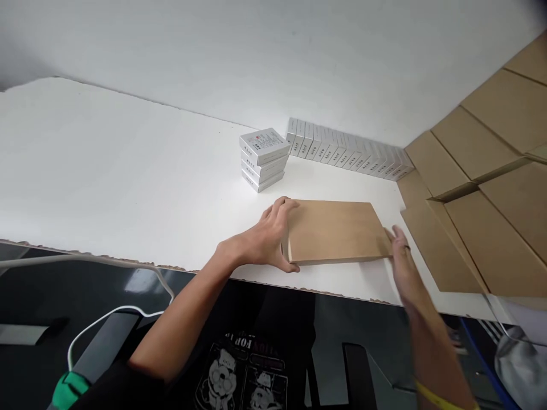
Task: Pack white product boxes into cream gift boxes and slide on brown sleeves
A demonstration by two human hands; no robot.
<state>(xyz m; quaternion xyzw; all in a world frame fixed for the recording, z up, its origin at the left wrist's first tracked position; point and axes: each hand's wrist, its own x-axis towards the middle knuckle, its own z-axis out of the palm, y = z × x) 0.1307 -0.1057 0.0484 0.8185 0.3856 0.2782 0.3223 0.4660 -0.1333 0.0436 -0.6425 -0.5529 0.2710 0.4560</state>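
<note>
A flat brown cardboard box (337,230) lies on the white table in front of me. My left hand (276,236) is wrapped round its left end, with the fingers over the far corner and the thumb at the near one. At the opposite end, my right hand (401,253) grips the box by what looks like a short flap; part of these fingers is hidden. Beyond the box stands a stack of several small white printed boxes (265,159), a little unevenly piled.
A long row of small white boxes (348,149) stands on edge along the wall. Large brown cartons (491,222) are piled at the right. The white table (106,182) has a rough front edge, with a white cable (128,263) hanging below it at the left.
</note>
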